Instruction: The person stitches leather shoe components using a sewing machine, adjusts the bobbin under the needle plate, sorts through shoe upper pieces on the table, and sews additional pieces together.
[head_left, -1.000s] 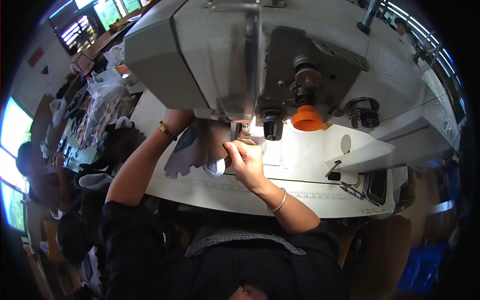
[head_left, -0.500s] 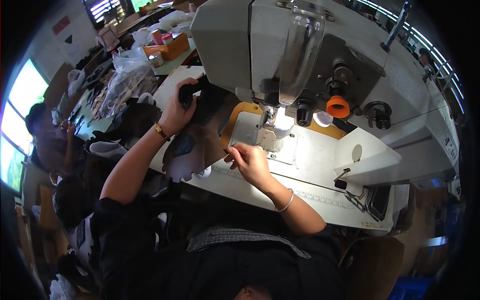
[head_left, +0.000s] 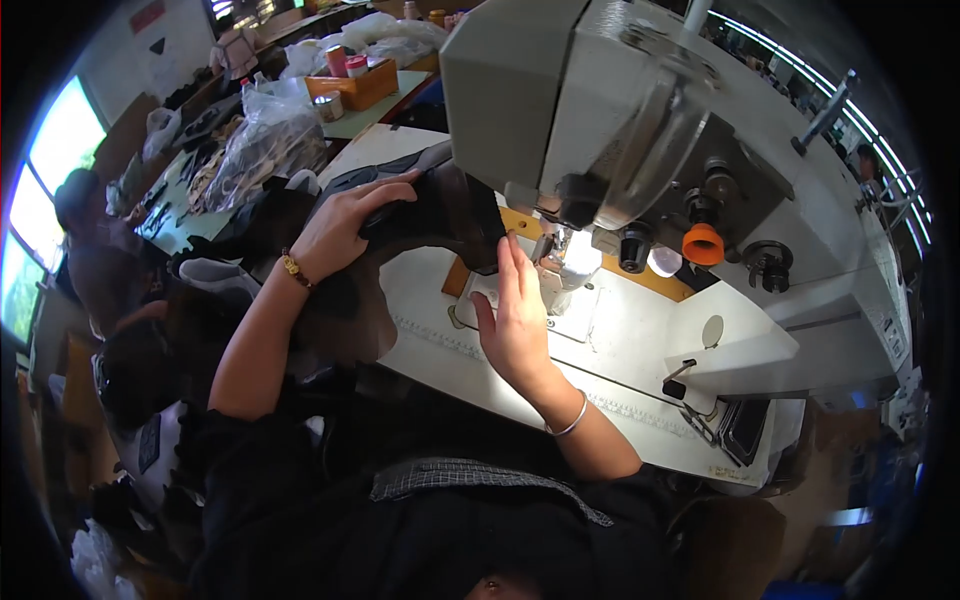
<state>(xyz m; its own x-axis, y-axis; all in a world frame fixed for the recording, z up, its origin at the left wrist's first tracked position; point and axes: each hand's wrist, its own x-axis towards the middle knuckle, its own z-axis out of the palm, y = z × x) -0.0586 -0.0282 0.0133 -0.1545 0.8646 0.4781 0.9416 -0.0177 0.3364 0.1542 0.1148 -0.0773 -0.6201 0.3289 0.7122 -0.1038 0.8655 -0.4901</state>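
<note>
A dark shoe upper [head_left: 440, 200] arches across the left end of the sewing machine bed [head_left: 430, 300], its front edge near the needle area [head_left: 550, 245]. My left hand [head_left: 340, 225], with a beaded bracelet at the wrist, lies over the upper and grips it, the thumb side partly hidden. My right hand [head_left: 515, 320] has its fingers stretched out together and the thumb apart. Its fingertips are at the upper's front edge, just left of the lit needle. The part of the upper under my left hand is in shadow.
The sewing machine head [head_left: 540, 90] looms over the bed. A ruler strip [head_left: 640, 410] runs along the front; scissors [head_left: 697, 422] and a dark phone-like object [head_left: 742, 432] lie at right. Plastic bags [head_left: 265, 150] and an orange box [head_left: 355, 88] cover the left bench. A person [head_left: 105, 250] sits at left.
The shoe upper has been turned and raised, its scalloped part swinging left. My right hand has gone from a pinch to stretched fingers and moved up toward the needle. The view has shifted slightly.
</note>
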